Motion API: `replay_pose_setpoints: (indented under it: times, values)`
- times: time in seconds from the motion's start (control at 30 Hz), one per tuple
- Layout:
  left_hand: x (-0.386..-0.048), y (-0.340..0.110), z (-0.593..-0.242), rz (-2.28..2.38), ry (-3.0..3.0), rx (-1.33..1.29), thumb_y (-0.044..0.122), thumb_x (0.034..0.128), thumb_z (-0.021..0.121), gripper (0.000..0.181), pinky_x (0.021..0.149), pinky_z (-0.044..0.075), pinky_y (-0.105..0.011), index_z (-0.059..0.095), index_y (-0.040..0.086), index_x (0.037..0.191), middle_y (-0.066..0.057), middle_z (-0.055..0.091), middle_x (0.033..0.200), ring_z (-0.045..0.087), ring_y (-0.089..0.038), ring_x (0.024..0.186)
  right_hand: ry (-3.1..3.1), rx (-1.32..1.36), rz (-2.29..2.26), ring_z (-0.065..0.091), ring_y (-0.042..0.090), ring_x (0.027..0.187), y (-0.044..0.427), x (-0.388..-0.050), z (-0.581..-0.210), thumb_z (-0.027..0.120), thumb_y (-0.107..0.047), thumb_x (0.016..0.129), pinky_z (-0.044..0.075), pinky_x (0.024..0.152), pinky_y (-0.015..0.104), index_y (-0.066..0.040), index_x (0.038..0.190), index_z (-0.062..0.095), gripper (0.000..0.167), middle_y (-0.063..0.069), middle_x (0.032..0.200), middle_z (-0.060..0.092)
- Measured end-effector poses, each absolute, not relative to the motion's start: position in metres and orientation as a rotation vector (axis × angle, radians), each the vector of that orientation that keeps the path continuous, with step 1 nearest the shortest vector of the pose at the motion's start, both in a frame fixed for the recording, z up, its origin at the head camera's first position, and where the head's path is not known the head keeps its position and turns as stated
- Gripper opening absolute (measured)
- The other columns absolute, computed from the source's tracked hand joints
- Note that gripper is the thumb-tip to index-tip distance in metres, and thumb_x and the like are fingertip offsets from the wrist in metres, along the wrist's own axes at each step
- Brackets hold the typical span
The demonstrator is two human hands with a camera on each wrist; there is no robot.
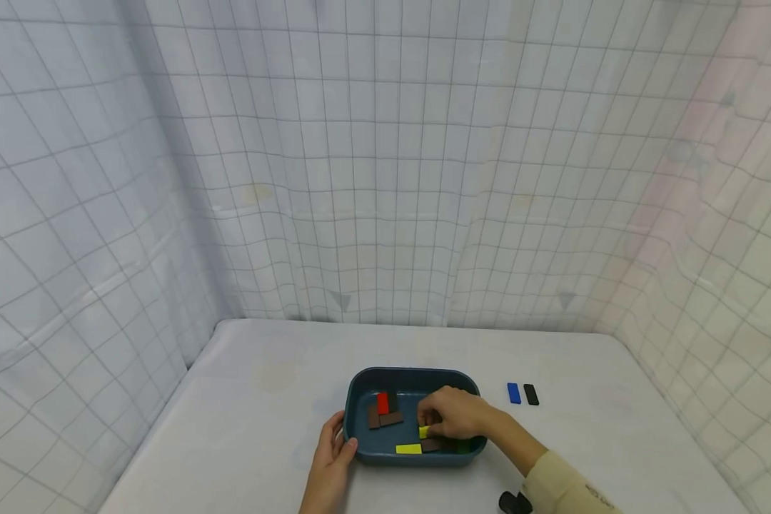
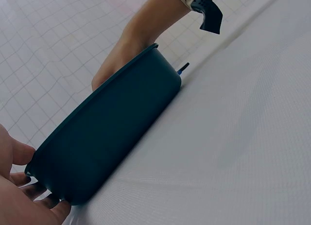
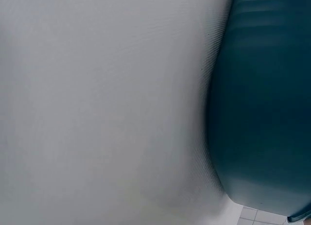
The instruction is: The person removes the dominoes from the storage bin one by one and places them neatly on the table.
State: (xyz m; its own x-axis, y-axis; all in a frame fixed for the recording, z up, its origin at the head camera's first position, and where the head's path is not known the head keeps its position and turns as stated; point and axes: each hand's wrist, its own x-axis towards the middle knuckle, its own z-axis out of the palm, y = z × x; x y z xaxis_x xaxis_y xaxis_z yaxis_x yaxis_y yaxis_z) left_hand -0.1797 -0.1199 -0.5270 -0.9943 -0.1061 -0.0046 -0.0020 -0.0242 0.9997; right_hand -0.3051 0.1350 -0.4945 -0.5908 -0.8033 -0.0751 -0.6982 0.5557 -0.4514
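A dark teal plastic tub (image 1: 417, 461) stands on the white table, its outer wall (image 2: 107, 123) large in the left wrist view. My left hand (image 1: 331, 460) grips its left end, thumb at the rim and fingers (image 2: 58, 211) against the outside wall. Inside the tub, my right hand (image 1: 455, 412) pinches a small yellow block (image 1: 423, 432). Another yellow block (image 1: 408, 449) lies along the front wall beside a brown block (image 1: 430, 445). To the left lie a red block (image 1: 383, 403), a dark block (image 1: 393, 402) and brown blocks (image 1: 373, 417). The right wrist view shows only the tub's outside (image 3: 262, 113) and tabletop.
Right of the tub, a blue block (image 1: 514, 393) and a black block (image 1: 531, 395) lie on the table (image 1: 257, 414). A black device (image 1: 515, 502) is by the right sleeve (image 1: 562, 485). White grid-patterned curtains (image 1: 385, 178) hang behind and at both sides.
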Motion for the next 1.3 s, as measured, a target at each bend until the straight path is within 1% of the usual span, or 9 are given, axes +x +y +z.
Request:
replay_pose_setpoints:
  times: [0.1, 0.23, 0.43, 0.6, 0.7, 0.93, 1.1, 1.17, 1.3]
  values:
    - [-0.179, -0.120, -0.527, -2.186, -2.153, 0.125, -0.004, 0.1057, 0.047, 0.056, 0.113, 0.034, -0.055, 0.024, -0.009, 0.156, -0.036, 0.023, 0.161, 0.027, -0.051, 0.147, 2.512, -1.259, -0.607, 0.054, 0.001, 0.072, 0.136, -0.305, -0.496, 0.075, -0.012, 0.095, 0.050, 0.065, 0.020, -0.022, 0.093, 0.069, 0.012, -0.018, 0.081, 0.058]
    - [-0.177, -0.119, -0.527, -2.178, -2.153, 0.121, -0.003, 0.1058, 0.048, 0.055, 0.113, 0.034, -0.054, 0.025, -0.008, 0.156, -0.035, 0.024, 0.161, 0.026, -0.050, 0.147, 2.540, -1.276, -0.689, 0.053, 0.001, 0.074, 0.138, -0.306, -0.498, 0.075, -0.011, 0.096, 0.051, 0.067, 0.020, -0.022, 0.093, 0.066, 0.013, -0.017, 0.083, 0.057]
    - [-0.176, -0.119, -0.526, -2.187, -2.144, 0.089, -0.003, 0.1061, 0.047, 0.056, 0.113, 0.036, -0.053, 0.024, -0.009, 0.156, -0.035, 0.023, 0.161, 0.026, -0.051, 0.148, 2.589, -1.263, -0.911, 0.054, 0.003, 0.073, 0.140, -0.306, -0.498, 0.075, -0.010, 0.096, 0.053, 0.065, 0.022, -0.019, 0.093, 0.064, 0.014, -0.015, 0.083, 0.058]
    - [-0.176, -0.119, -0.526, -2.202, -2.133, 0.088, -0.003, 0.1064, 0.047, 0.056, 0.113, 0.036, -0.052, 0.024, -0.008, 0.157, -0.034, 0.023, 0.162, 0.026, -0.049, 0.148, 2.658, -1.173, -1.096, 0.055, 0.005, 0.071, 0.145, -0.305, -0.497, 0.075, -0.012, 0.096, 0.053, 0.063, 0.024, -0.019, 0.096, 0.065, 0.012, -0.013, 0.082, 0.059]
    - [-0.176, -0.118, -0.526, -2.208, -2.133, 0.092, -0.002, 0.1066, 0.047, 0.056, 0.113, 0.036, -0.052, 0.024, -0.008, 0.157, -0.034, 0.023, 0.162, 0.026, -0.049, 0.148, 2.659, -1.149, -1.202, 0.056, 0.007, 0.071, 0.146, -0.304, -0.498, 0.074, -0.013, 0.097, 0.055, 0.063, 0.025, -0.017, 0.098, 0.065, 0.011, -0.011, 0.083, 0.060]
    - [-0.175, -0.118, -0.527, -2.213, -2.130, 0.079, -0.003, 0.1064, 0.047, 0.056, 0.114, 0.035, -0.053, 0.024, -0.008, 0.157, -0.035, 0.022, 0.162, 0.024, -0.050, 0.148, 2.664, -1.014, -1.378, 0.059, 0.011, 0.072, 0.151, -0.303, -0.500, 0.073, -0.013, 0.098, 0.056, 0.066, 0.026, -0.016, 0.099, 0.064, 0.010, -0.006, 0.084, 0.061]
    - [-0.176, -0.116, -0.526, -2.216, -2.131, 0.116, -0.002, 0.1066, 0.047, 0.055, 0.114, 0.034, -0.056, 0.025, -0.006, 0.157, -0.033, 0.022, 0.163, 0.024, -0.050, 0.148, 2.652, -0.893, -1.550, 0.060, 0.014, 0.073, 0.151, -0.303, -0.496, 0.073, -0.009, 0.097, 0.056, 0.067, 0.025, -0.009, 0.101, 0.065, 0.009, 0.000, 0.087, 0.063]
    - [-0.176, -0.116, -0.525, -2.212, -2.134, 0.147, -0.002, 0.1066, 0.047, 0.055, 0.114, 0.033, -0.056, 0.026, -0.005, 0.157, -0.032, 0.023, 0.163, 0.024, -0.050, 0.148, 2.649, -0.871, -1.605, 0.060, 0.015, 0.074, 0.148, -0.296, -0.484, 0.072, -0.004, 0.097, 0.055, 0.068, 0.024, -0.004, 0.102, 0.065, 0.009, 0.002, 0.087, 0.063]
    - [-0.175, -0.115, -0.524, -2.217, -2.123, 0.154, -0.003, 0.1062, 0.047, 0.055, 0.114, 0.034, -0.057, 0.025, -0.006, 0.157, -0.033, 0.023, 0.163, 0.025, -0.050, 0.148, 2.665, -0.778, -1.662, 0.060, 0.017, 0.077, 0.146, -0.283, -0.465, 0.070, 0.002, 0.096, 0.054, 0.069, 0.023, 0.002, 0.102, 0.065, 0.008, 0.008, 0.088, 0.063]
